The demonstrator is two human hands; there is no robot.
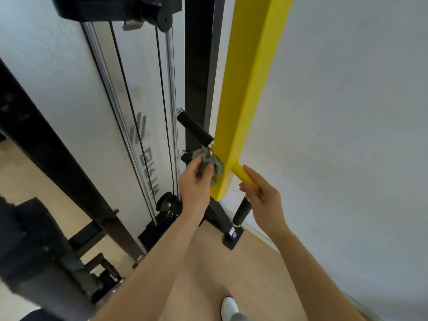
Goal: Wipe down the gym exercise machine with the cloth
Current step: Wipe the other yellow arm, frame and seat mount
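Surfaces and finishes
Beam [245, 93] and peg [239, 173] smooth yellow paint; rods [111, 93] glossy chrome; grip [194, 128] matt black; cloth [209, 158] crumpled grey fabric; floor [231, 262] pale wood-look.

left hand [195, 181] pressing cloth [209, 162] (grey), yellow beam [245, 93]

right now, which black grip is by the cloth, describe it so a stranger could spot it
Find the tall yellow beam beside the white wall. Near its lower end, a black grip juts up and left, above the grey cloth in the left hand. The other black grip hangs lower, right of the beam, below the right hand holding a yellow bar.
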